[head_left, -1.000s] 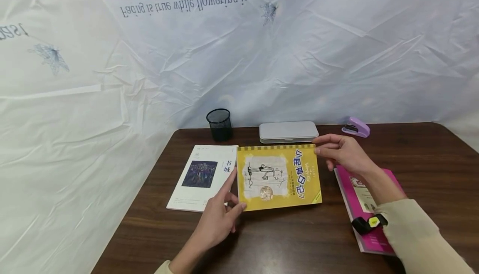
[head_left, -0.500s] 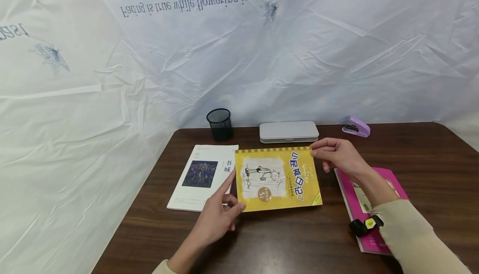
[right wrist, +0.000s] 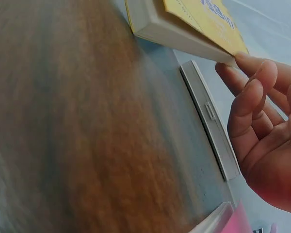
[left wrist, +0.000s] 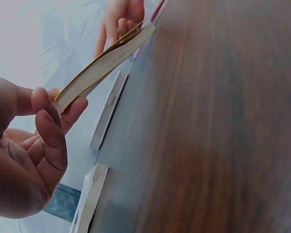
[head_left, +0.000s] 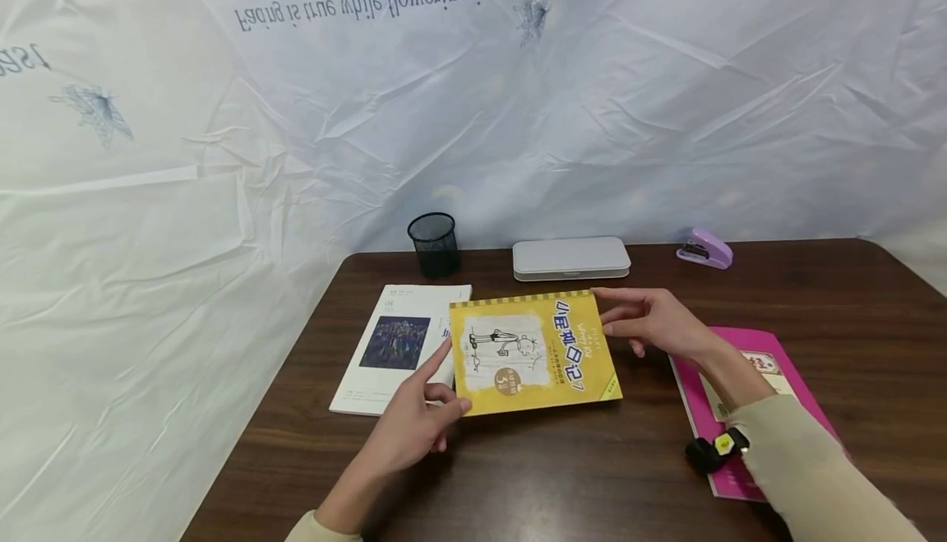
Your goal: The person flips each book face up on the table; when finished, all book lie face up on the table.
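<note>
A yellow book point(head_left: 536, 357) with a cartoon figure on its cover is held above the table, its cover facing up. My left hand point(head_left: 414, 414) pinches its near left corner, thumb on the cover and fingers beneath. At the far right corner my right hand point(head_left: 654, 324) grips the edge; in the right wrist view thumb and a finger meet there, and the pages point(right wrist: 184, 36) gape slightly under the cover. Part of a white book point(head_left: 370, 390) with a dark picture lies behind the yellow book and my left hand. A pink book point(head_left: 795, 361) lies under my right forearm.
Along the back of the dark wooden table point(head_left: 562, 476) stand a black mesh pen cup point(head_left: 434, 246), a pale flat case point(head_left: 571, 259) and a purple stapler point(head_left: 706, 249). White printed sheeting point(head_left: 592, 114) hangs behind and to the left.
Both hands have carried the yellow book to the left, and it now covers more of the white book's right edge. The right hand has also dropped slightly toward me.
</note>
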Demonstrator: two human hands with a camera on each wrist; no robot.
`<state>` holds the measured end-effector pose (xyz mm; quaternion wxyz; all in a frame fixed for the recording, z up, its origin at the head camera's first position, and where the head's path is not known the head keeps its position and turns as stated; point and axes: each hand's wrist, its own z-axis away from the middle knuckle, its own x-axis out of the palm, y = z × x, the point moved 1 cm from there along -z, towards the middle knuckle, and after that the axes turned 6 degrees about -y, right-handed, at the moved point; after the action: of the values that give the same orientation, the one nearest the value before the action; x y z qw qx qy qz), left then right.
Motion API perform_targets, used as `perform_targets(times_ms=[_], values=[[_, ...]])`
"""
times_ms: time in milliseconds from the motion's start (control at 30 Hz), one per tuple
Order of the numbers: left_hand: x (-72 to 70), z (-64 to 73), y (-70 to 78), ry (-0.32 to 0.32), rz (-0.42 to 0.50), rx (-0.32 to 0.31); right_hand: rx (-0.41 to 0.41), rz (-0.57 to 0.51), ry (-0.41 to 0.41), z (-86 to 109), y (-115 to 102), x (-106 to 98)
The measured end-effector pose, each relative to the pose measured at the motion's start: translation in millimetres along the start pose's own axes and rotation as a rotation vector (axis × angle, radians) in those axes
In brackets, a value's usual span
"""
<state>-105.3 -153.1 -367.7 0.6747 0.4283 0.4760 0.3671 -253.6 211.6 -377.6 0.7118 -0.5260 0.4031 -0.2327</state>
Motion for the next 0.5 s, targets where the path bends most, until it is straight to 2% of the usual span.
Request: perform_targets(times_ms=[500], values=[[-11.6,-5.1,-8.1,-0.072,-0.026,-0.059,0.026,0.057,-0.123,-5.4,7,6]])
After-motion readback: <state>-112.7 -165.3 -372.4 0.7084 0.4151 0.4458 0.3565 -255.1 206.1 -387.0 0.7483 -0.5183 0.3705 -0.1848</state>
